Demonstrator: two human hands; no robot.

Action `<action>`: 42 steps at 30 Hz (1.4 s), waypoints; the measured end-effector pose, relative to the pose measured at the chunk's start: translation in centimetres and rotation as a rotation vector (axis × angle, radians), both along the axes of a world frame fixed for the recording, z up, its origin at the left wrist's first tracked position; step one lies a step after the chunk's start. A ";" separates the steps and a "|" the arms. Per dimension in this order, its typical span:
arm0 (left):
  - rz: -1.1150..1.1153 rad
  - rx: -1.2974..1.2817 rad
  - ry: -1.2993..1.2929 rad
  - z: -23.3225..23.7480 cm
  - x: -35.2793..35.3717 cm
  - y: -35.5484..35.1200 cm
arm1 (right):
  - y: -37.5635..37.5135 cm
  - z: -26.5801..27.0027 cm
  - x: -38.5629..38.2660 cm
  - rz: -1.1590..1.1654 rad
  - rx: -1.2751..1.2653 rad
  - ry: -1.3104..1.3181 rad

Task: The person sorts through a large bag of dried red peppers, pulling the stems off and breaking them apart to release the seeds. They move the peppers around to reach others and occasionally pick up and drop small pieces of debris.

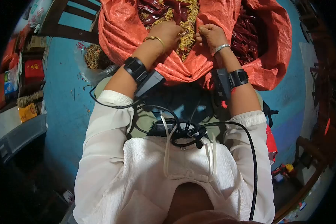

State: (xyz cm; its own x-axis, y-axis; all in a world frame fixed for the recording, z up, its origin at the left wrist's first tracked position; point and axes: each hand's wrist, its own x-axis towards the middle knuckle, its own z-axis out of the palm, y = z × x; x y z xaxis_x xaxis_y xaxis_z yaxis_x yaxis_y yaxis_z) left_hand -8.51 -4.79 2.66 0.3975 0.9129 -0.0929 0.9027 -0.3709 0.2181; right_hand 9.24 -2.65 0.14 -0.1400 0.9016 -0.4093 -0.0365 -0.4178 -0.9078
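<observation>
Two red-orange woven sacks sit in front of me. The left sack (115,37) holds yellow chilli seeds (187,31) with dark red dried chillies (180,12) on top; the right sack (274,71) is filled with dried chillies (245,35). My left hand (168,33), with a gold bangle at its wrist, is closed over the seeds, its fingertips partly hidden. Beside the seeds, at the fold between the sacks, my right hand (212,35) is curled in a pinch. Whatever either hand pinches is too small to make out.
A clear plastic bag (97,59) of chilli stems lies left on the blue floor (63,86). Behind it stands a wooden chair (71,31). Packages, including a red box (34,71), line the left side. Black cables (246,138) cross my lap.
</observation>
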 end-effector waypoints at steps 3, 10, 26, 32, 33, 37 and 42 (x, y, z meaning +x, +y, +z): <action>-0.021 0.123 -0.031 -1.1 1.7 0.8 | -0.3 0.5 0.2 -0.071 0.004 0.061; -0.014 -0.156 0.128 -0.6 0.3 0.6 | -0.5 0.7 0.0 0.027 -0.077 0.192; 0.263 -0.360 -0.897 -0.6 -1.3 -0.2 | -0.4 0.4 -3.1 0.406 -0.011 0.291; 0.319 -0.254 -0.877 -1.3 -2.4 0.4 | 0.8 -1.9 -4.3 0.380 0.200 0.167; 0.320 -0.189 -0.766 -1.4 -2.4 0.5 | 0.7 -1.6 -4.3 0.381 0.196 0.169; 0.143 0.055 -0.345 -1.5 -2.5 -0.3 | 0.3 -2.7 -4.2 0.662 1.040 -1.031; 0.112 -0.019 -0.280 0.2 -2.1 -1.1 | 1.9 -1.5 -1.4 0.794 0.611 -1.316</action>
